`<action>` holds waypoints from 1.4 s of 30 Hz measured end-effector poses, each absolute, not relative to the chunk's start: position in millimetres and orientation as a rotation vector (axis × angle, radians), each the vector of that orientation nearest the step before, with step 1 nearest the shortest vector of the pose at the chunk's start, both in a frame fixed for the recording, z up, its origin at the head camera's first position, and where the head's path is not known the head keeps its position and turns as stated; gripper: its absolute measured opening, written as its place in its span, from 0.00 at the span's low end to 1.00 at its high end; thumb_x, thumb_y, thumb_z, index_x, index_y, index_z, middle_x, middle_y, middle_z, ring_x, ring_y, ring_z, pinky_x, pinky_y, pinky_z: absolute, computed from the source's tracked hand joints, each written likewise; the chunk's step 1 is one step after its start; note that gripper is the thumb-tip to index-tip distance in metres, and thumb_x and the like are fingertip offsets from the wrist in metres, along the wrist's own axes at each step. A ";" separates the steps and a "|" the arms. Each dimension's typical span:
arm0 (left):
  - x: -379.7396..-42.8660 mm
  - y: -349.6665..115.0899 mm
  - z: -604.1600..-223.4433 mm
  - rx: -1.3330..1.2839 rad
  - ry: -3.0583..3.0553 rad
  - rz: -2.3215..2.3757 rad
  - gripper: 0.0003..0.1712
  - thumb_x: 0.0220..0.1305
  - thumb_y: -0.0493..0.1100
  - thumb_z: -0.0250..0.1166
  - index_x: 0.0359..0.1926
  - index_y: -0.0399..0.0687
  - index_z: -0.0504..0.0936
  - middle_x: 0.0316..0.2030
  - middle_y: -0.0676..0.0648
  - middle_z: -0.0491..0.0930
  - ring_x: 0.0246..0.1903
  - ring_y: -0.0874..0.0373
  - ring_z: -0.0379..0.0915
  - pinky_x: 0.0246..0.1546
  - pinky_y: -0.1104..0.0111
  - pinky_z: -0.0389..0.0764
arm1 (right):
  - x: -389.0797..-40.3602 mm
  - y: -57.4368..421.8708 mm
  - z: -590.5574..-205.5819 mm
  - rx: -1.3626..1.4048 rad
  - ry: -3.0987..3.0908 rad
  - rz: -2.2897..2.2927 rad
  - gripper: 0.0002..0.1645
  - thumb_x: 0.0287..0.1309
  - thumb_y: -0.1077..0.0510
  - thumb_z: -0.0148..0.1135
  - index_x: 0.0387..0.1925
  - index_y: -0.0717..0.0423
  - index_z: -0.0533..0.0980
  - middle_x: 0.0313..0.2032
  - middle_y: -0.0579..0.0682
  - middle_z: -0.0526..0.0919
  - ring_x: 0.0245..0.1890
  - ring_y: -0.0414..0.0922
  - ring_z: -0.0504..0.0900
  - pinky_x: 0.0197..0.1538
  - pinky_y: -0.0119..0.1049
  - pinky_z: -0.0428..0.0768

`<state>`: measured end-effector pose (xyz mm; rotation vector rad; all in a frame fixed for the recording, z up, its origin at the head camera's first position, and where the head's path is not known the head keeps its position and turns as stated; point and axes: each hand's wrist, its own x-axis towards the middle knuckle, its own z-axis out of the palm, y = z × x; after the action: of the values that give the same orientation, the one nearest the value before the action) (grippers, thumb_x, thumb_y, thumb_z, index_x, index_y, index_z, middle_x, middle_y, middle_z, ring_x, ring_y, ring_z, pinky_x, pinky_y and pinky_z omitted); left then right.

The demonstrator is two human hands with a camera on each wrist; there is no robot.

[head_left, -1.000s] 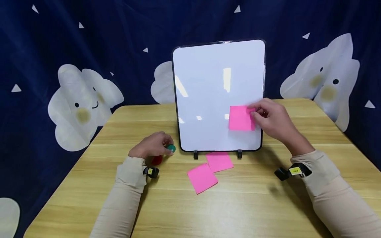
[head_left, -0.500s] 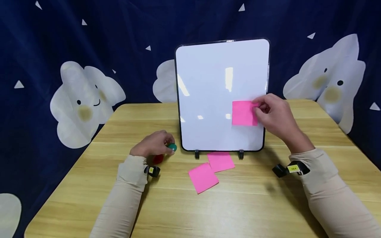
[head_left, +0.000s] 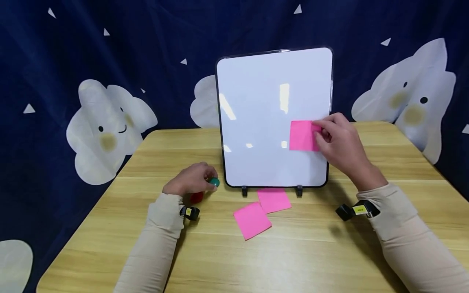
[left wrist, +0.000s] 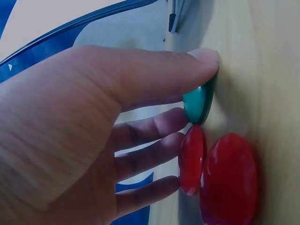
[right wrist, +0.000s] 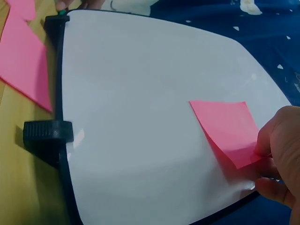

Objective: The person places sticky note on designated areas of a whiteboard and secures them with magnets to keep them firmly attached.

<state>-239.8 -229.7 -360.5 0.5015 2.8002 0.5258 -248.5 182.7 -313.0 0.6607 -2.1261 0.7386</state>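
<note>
In the head view my right hand (head_left: pixel 342 146) pinches a pink sticky note (head_left: pixel 303 135) by its right edge, in front of the lower right of an upright whiteboard (head_left: pixel 272 93). The right wrist view shows the note (right wrist: pixel 227 131) standing off the board's surface. Left of the board, low over the table, my left hand (head_left: pixel 192 179) pinches a round green magnet (head_left: pixel 214 182) between thumb and index finger. Two red round magnets lie beside it; in the left wrist view one red magnet (left wrist: pixel 191 159) is by the other fingertips, the other red magnet (left wrist: pixel 229 180) next to it.
Two more pink notes, a front note (head_left: pixel 253 220) and a back note (head_left: pixel 275 199), lie on the wooden table (head_left: pixel 293 260) before the board. Small black feet (head_left: pixel 299 191) hold the board up. A dark blue cloud-patterned curtain (head_left: pixel 165 24) hangs behind.
My right hand has moved the pink note upward and slightly right across the front of the whiteboard. The left hand stays with the green magnet; the head view has shifted slightly.
</note>
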 end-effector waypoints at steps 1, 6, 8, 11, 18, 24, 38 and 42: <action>-239.5 -229.0 -360.3 0.499 2.801 0.529 0.16 0.57 0.46 0.75 0.46 0.49 0.85 0.40 0.49 0.77 0.37 0.55 0.72 0.40 0.62 0.77 | -248.3 182.9 -313.3 0.660 -2.129 0.723 0.16 0.53 0.74 0.66 0.46 0.69 0.83 0.38 0.60 0.76 0.34 0.48 0.73 0.36 0.28 0.65; -239.9 -228.4 -360.2 0.482 2.802 0.541 0.17 0.57 0.46 0.75 0.47 0.49 0.85 0.41 0.49 0.77 0.38 0.55 0.72 0.41 0.62 0.77 | -247.6 183.7 -312.9 0.649 -2.135 0.642 0.19 0.54 0.73 0.65 0.49 0.66 0.84 0.40 0.60 0.75 0.35 0.50 0.74 0.35 0.34 0.67; -240.5 -228.9 -360.6 0.476 2.799 0.546 0.17 0.58 0.46 0.75 0.47 0.50 0.84 0.41 0.49 0.78 0.38 0.55 0.73 0.42 0.61 0.78 | -247.5 184.1 -313.0 0.637 -2.136 0.624 0.19 0.53 0.73 0.65 0.49 0.65 0.84 0.41 0.61 0.75 0.35 0.50 0.74 0.34 0.36 0.68; -241.7 -230.0 -362.0 0.475 2.791 0.551 0.17 0.59 0.47 0.74 0.48 0.50 0.84 0.42 0.50 0.79 0.39 0.55 0.73 0.44 0.60 0.78 | -247.4 184.8 -314.0 0.608 -2.149 0.601 0.19 0.54 0.71 0.65 0.49 0.63 0.84 0.41 0.62 0.74 0.36 0.52 0.74 0.32 0.41 0.70; -242.3 -231.4 -363.2 0.482 2.793 0.559 0.17 0.59 0.46 0.74 0.48 0.49 0.84 0.42 0.50 0.80 0.40 0.55 0.75 0.46 0.59 0.78 | -247.7 184.6 -315.3 0.510 -2.170 0.575 0.17 0.58 0.64 0.67 0.49 0.58 0.85 0.43 0.63 0.72 0.37 0.56 0.73 0.29 0.50 0.70; -243.7 -230.7 -363.5 0.493 2.798 0.557 0.16 0.58 0.46 0.74 0.47 0.49 0.85 0.41 0.50 0.81 0.39 0.55 0.74 0.45 0.60 0.78 | -248.4 185.0 -314.2 0.470 -2.192 0.592 0.15 0.58 0.61 0.68 0.48 0.57 0.85 0.46 0.64 0.70 0.45 0.57 0.71 0.31 0.51 0.70; -244.0 -229.3 -363.1 0.508 2.800 0.558 0.15 0.59 0.46 0.74 0.46 0.48 0.85 0.40 0.50 0.80 0.38 0.55 0.74 0.43 0.60 0.78 | -245.6 187.2 -312.3 0.394 -2.287 0.660 0.19 0.61 0.60 0.67 0.54 0.56 0.82 0.58 0.66 0.70 0.52 0.60 0.73 0.40 0.57 0.74; -243.6 -229.5 -364.0 0.509 2.800 0.567 0.15 0.60 0.46 0.73 0.46 0.48 0.85 0.40 0.50 0.80 0.38 0.55 0.74 0.43 0.60 0.78 | -244.8 187.1 -313.5 0.387 -2.281 0.659 0.21 0.61 0.60 0.67 0.56 0.54 0.82 0.57 0.66 0.71 0.45 0.61 0.76 0.36 0.54 0.73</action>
<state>-243.6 -229.5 -364.0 0.5093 2.8003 0.5668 -244.8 187.1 -313.5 0.3872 -2.2812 0.6591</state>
